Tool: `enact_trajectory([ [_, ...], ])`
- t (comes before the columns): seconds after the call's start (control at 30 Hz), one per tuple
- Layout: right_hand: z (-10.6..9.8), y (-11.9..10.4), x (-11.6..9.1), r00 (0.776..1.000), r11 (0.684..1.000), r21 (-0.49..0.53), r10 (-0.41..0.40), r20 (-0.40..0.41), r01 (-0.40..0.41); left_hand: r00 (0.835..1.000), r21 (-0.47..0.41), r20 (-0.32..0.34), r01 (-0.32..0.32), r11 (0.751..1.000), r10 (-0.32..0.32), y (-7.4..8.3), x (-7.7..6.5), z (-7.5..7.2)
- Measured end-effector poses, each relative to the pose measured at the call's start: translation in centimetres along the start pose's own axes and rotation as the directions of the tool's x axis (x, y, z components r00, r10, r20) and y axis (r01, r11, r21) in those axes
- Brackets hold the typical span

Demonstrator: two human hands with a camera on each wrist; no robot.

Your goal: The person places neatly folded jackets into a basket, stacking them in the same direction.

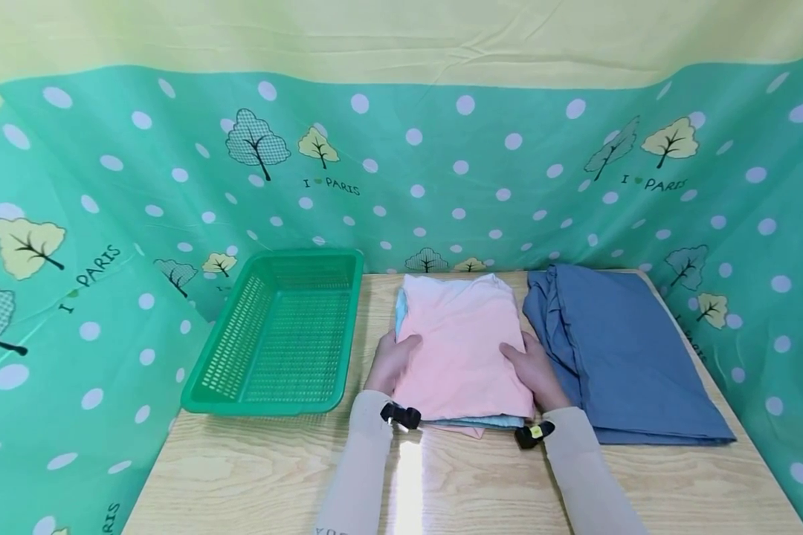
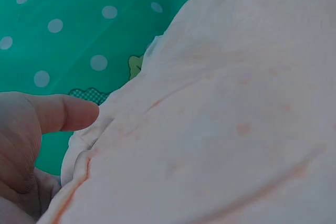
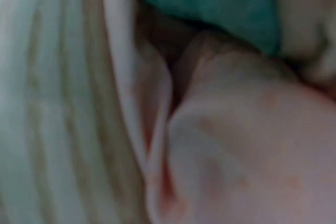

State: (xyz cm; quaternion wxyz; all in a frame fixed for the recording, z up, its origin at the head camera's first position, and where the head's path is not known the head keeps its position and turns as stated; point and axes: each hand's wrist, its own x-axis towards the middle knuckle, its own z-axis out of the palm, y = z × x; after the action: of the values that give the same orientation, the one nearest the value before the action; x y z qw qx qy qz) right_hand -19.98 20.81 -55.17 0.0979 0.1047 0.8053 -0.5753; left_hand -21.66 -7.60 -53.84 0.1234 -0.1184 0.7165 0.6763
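Note:
A folded pink garment (image 1: 462, 349) lies mid-table in the head view, paler toward its far end. Light-blue cloth (image 1: 488, 421) peeks out beneath it at the near edge and the far left side. My left hand (image 1: 391, 362) grips the left side, thumb on top and the other fingers mostly hidden. On the opposite side, my right hand (image 1: 535, 369) holds the edge in the same way. The left wrist view shows the left thumb (image 2: 73, 113) over the pale fabric (image 2: 220, 119). Pink folds (image 3: 241, 145) fill much of the blurred right wrist view.
Left of the garments stands a green plastic basket (image 1: 337, 394) with perforated walls, nothing visible inside. A folded dark-blue cloth (image 1: 636, 349) lies close on the right. The wooden table (image 1: 241, 475) is bordered by a green dotted curtain (image 1: 435, 171) at the back and sides.

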Motion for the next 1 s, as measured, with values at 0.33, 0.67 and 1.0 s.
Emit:
enact_trajectory([
  [0.33,0.6,-0.1,-0.2,1.0,1.0,0.01,0.012,0.01,-0.012,0.997,-0.096,0.073,0.011,0.995,-0.004,-0.5,-0.2,0.2],
  [0.67,1.1,0.2,0.0,0.999,0.999,-0.027,-0.037,-0.039,0.036,0.998,-0.068,0.051,-0.026,0.997,0.03,-1.1,0.1,0.6],
  [1.0,1.2,0.2,-0.1,0.999,1.0,0.002,-0.015,-0.048,0.015,0.999,-0.012,0.025,-0.047,0.999,0.047,-1.2,-0.3,1.3],
])
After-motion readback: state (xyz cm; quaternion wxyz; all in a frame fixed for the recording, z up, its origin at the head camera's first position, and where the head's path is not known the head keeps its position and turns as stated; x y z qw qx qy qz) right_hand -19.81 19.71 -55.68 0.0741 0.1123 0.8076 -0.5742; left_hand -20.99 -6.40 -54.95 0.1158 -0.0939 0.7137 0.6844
